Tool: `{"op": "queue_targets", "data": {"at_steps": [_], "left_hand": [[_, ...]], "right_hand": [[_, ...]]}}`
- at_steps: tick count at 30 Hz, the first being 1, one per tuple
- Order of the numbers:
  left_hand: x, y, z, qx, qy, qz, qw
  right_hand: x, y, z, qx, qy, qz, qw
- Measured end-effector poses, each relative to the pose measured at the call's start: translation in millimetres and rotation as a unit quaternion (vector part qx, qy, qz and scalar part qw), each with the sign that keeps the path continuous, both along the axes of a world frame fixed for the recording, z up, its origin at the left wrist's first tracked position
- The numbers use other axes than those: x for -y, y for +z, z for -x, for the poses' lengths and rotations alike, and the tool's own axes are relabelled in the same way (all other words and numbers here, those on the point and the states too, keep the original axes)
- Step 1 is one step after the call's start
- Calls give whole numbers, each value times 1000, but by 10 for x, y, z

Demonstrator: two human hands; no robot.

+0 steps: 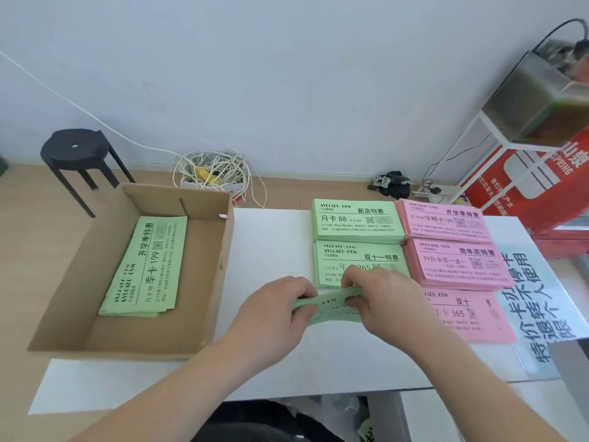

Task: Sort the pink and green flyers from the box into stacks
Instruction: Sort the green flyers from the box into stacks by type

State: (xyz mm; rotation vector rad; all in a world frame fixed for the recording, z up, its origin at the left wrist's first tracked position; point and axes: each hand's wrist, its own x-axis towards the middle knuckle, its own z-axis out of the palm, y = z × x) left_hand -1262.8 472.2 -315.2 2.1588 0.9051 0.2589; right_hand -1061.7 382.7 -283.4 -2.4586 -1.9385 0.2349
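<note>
My left hand (pixel 274 309) and my right hand (pixel 379 298) both grip a bundle of green flyers (pixel 333 309) just above the white table, in front of a green stack (pixel 361 258). Another green stack (pixel 355 220) lies behind it. Two pink stacks (pixel 444 220) (pixel 459 264) sit to the right, and a pink flyer (pixel 468 315) lies flat nearest me. At the left an open cardboard box (pixel 95 327) holds a few green flyers (pixel 146 269).
A white table (pixel 271 250) bears everything. A printed sign sheet (pixel 535 304) lies at its right edge. Beyond it stand a black stool (pixel 76 154), a tangle of white cable (pixel 213 170), a red carton (pixel 526 183) and a white rack.
</note>
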Motion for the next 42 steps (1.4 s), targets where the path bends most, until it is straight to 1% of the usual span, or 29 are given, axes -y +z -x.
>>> {"op": "queue_targets", "data": {"at_steps": [2, 4, 5, 7, 8, 10, 12, 14, 15, 16, 17, 18, 19, 20, 21, 22, 23, 24, 26, 29, 32, 39, 41, 42], "left_hand": [[102, -204, -65, -18, 8, 33, 999], [169, -399, -75, -39, 33, 70, 996], [197, -469, -45, -31, 64, 109, 991], [231, -565, 67, 19, 134, 206, 969], [235, -601, 111, 36, 149, 245, 957], [236, -660, 154, 30, 138, 273, 952], [254, -645, 142, 37, 128, 280, 951], [260, -594, 113, 51, 144, 289, 945], [259, -579, 105, 51, 154, 295, 942], [273, -581, 98, 44, 162, 297, 940], [287, -598, 92, 33, 169, 292, 941], [297, -622, 84, 24, 180, 278, 943], [305, -646, 78, 16, 192, 256, 947], [313, -663, 69, 11, 201, 228, 953], [323, -669, 57, 13, 204, 200, 958], [342, -664, 41, 20, 194, 182, 964], [370, -650, 20, 30, 176, 179, 967], [413, -628, -11, 45, 156, 193, 968], [534, -584, -70, 80, 134, 236, 959], [632, -548, -125, 115, 142, 272, 945], [621, -571, -124, 129, 167, 305, 929], [607, -714, -126, 112, 207, 274, 932], [584, -787, -122, 88, 231, 251, 936], [567, -809, -123, 79, 249, 256, 931]], "right_hand": [[111, -251, -43, -1, 13, 5, 1000], [215, -524, -66, 16, 17, 13, 1000], [267, -638, -72, 13, 8, -3, 1000], [343, -785, -77, 12, 6, -58, 998], [350, -797, -80, 17, 13, -79, 997], [338, -781, -102, 13, 22, -66, 998], [260, -674, -155, -10, 28, -2, 1000], [153, -555, -229, -72, -20, 85, 994], [116, -539, -263, -74, -35, 116, 990], [106, -547, -275, -50, -37, 129, 990], [120, -583, -259, -2, -29, 118, 993], [152, -652, -198, 28, -20, 80, 996], [202, -737, -87, 8, -20, 36, 999], [260, -817, 50, -46, -31, -2, 998], [303, -863, 195, -125, -53, -31, 990], [336, -906, 317, -209, -89, -42, 973], [353, -949, 396, -272, -122, -37, 954], [366, -975, 438, -308, -148, -31, 939], [397, -968, 444, -343, -178, -27, 922], [397, -929, 376, -370, -209, -8, 905], [378, -933, 338, -374, -224, -8, 900], [387, -974, 289, -376, -223, -29, 899], [400, -979, 278, -391, -229, -33, 891], [406, -989, 267, -400, -232, -35, 886]]}}
